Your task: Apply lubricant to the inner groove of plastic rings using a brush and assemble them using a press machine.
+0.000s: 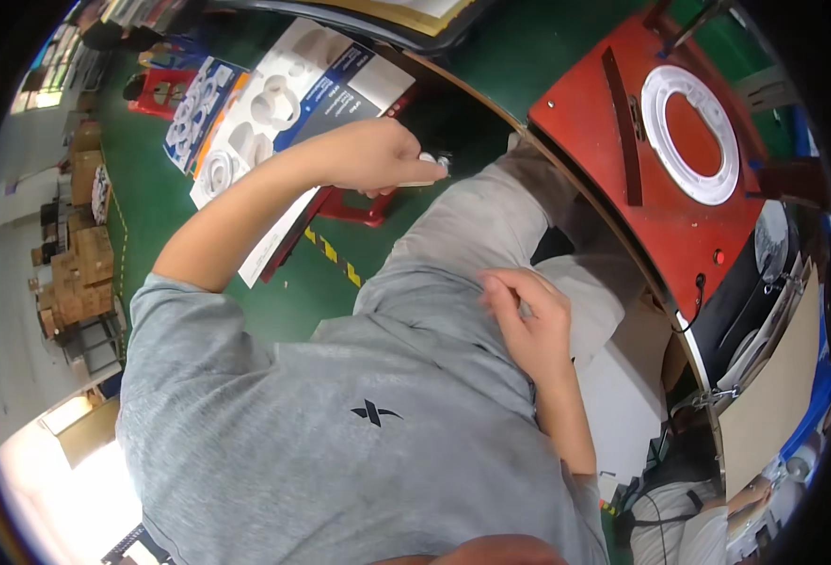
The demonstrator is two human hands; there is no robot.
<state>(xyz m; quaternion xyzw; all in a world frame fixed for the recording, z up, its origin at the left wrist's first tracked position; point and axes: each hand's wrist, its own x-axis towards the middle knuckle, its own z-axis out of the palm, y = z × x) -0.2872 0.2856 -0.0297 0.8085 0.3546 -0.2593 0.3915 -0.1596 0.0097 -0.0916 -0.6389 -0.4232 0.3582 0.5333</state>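
My left hand reaches out at the upper middle, its fingers closed. A small white piece shows at its fingertips; its exact kind I cannot make out. Beyond and below that hand stands a printed cardboard box, white and blue with pictures of round white parts. My right hand is held at my waist, against the grey shirt. Its fingers are curled with the thumb close to the index finger, and nothing shows in them.
At the right is a red panel bearing a white oval ring, a dark bar and a red button. A red stool is under the printed box. Brown cartons are stacked far left. Another person's legs show lower right.
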